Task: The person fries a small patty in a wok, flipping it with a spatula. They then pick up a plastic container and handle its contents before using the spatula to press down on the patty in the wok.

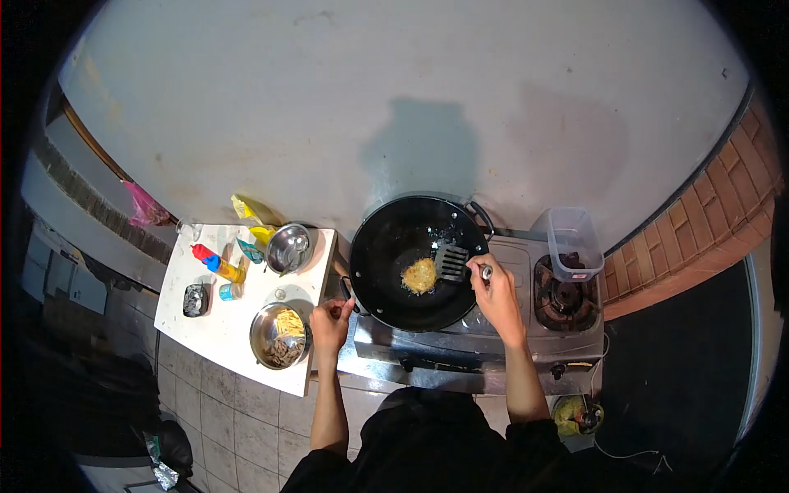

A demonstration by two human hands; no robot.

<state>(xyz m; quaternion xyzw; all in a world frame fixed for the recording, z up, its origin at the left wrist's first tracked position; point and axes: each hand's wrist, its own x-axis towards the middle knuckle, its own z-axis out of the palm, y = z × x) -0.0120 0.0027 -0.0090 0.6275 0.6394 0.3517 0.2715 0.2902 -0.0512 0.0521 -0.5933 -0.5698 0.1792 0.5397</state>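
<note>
A black wok (386, 283) stands on the stove, with a golden-brown piece of food (419, 276) lying in oil at its middle. My right hand (496, 300) is closed round the handle of a slotted spatula (451, 262), whose blade is inside the wok beside the food's right edge. At the wok's left handle (346, 289) is my left hand (332, 322), its fingers pressed together; what they grip, if anything, is too small to name. Left of that hand sits a metal bowl (256, 333) holding yellow strips and brown pieces.
The white table (222, 345) bears an empty metal bowl (288, 249), sauce bottles (219, 264), a small jar (230, 292) and a black container (196, 301). A clear plastic box (573, 238) stands over the back of the right burner (566, 296).
</note>
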